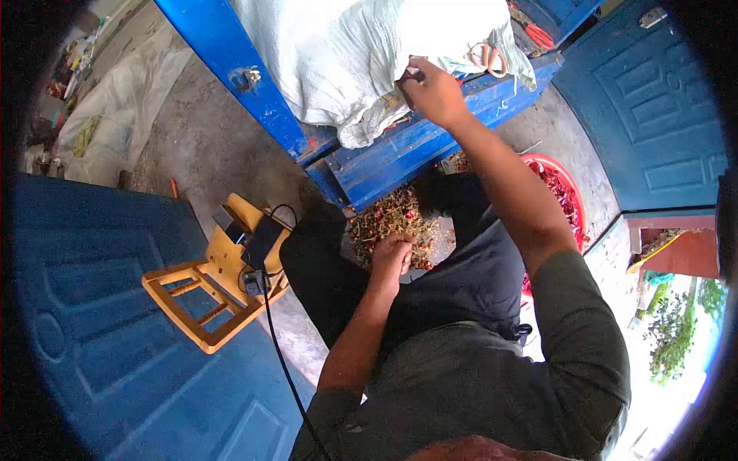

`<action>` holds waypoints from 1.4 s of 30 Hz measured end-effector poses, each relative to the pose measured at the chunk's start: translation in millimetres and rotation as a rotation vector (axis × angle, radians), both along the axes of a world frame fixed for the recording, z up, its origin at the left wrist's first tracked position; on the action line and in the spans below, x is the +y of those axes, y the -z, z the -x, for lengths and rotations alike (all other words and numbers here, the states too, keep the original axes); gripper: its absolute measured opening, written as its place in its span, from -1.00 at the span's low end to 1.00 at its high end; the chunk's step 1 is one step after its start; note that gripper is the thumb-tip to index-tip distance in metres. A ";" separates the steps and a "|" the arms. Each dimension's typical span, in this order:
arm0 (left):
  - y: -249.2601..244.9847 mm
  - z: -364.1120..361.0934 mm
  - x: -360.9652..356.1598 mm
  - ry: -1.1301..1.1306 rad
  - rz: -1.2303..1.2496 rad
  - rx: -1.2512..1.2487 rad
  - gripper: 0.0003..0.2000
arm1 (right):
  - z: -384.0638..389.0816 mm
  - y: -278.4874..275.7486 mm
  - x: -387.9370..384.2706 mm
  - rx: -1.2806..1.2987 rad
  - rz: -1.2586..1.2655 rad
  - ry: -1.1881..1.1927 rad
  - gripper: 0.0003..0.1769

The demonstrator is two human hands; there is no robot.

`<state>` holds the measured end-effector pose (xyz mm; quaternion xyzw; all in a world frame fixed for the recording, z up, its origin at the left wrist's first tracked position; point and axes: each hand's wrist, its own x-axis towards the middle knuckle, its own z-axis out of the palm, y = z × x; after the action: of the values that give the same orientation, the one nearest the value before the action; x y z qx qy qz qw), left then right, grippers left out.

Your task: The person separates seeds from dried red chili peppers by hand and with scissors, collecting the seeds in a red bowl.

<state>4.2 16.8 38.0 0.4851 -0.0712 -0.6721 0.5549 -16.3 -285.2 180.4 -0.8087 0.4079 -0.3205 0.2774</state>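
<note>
My left hand is closed in a loose fist over a pile of dry stems with red bits between my knees. Whatever its fingers hold is hidden. Stretched forward, my right hand has its fingers curled together at the edge of a white woven sack. Something small and dark shows at those fingertips, too small to name. The sack drapes over a blue bench. Just right of this hand lie scissors with pale pink handles.
Red-handled scissors lie farther back. A red basin of dark red dried pods stands by my right leg. At left, a wooden chair carries a black device with a cable. Blue doors flank both sides.
</note>
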 end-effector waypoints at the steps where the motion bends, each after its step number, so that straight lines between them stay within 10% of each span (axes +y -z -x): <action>1: 0.3 0.3 -0.2 0.000 -0.004 0.021 -0.85 | 12.5 0.4 3.7 -0.002 -0.181 -0.029 -0.62; 5: 5.4 1.9 0.2 0.026 -0.004 0.039 -0.84 | 46.3 16.1 27.2 -0.321 -0.574 -0.197 -0.61; 12: 3.7 4.1 -2.4 0.053 -0.053 -0.014 -0.80 | 73.7 23.8 73.7 -0.544 -0.473 -0.149 -0.70; 18: 12.3 9.9 -5.5 0.076 -0.078 -0.034 -0.83 | 102.2 51.2 91.6 -0.512 -0.508 -0.215 -0.71; 22: 11.3 10.8 -9.8 0.053 -0.099 -0.046 -0.84 | 131.0 93.7 137.8 -0.490 -1.002 -0.369 -0.64; 26: 18.7 8.1 -6.5 0.062 -0.082 -0.113 -0.82 | 154.6 111.1 174.1 -0.032 -1.074 -0.519 -0.61; 31: 7.6 14.7 -11.5 -0.083 -0.103 -0.038 -0.80 | 144.0 119.7 199.0 -0.356 -1.455 -0.515 -0.67; 42: 5.5 -3.3 -18.1 -0.228 -0.143 -0.065 -0.80 | 111.0 113.6 231.7 -0.056 -0.690 -0.304 -0.65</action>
<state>7.5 -1.2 32.5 0.5498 0.0145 -0.5922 0.5890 -127.4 -53.6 66.8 -0.7099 0.3595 -0.1411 0.5890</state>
